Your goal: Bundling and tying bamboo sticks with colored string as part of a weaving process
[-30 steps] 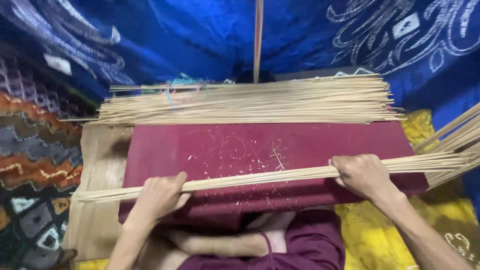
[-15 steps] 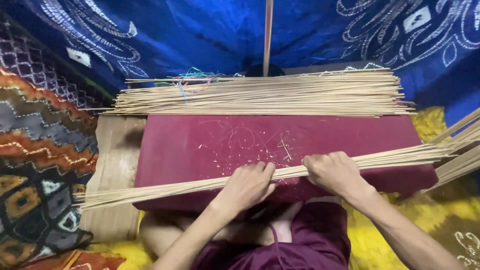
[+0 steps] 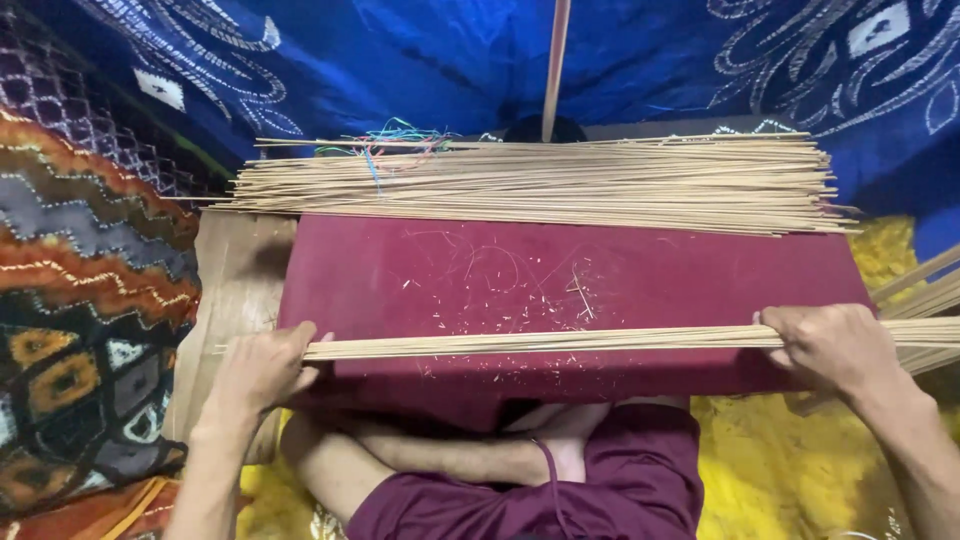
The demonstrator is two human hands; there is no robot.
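From the head view we look down on a maroon board lying across our lap. Along its near edge lies a thin bundle of bamboo sticks, stretched from end to end. Our left hand sits at the board's near left corner, fingers curled and pressed against the stick tips. Our right hand lies over the bundle at the near right corner, fingers folded down on it; whether they close under the sticks we cannot tell. So the bundle runs between the two hands, its right tail passing beyond the board. To do this well, we judge the ends should be butted flush while the sticks lie flat and parallel. A larger pile of sticks rests along the far edge, well apart.
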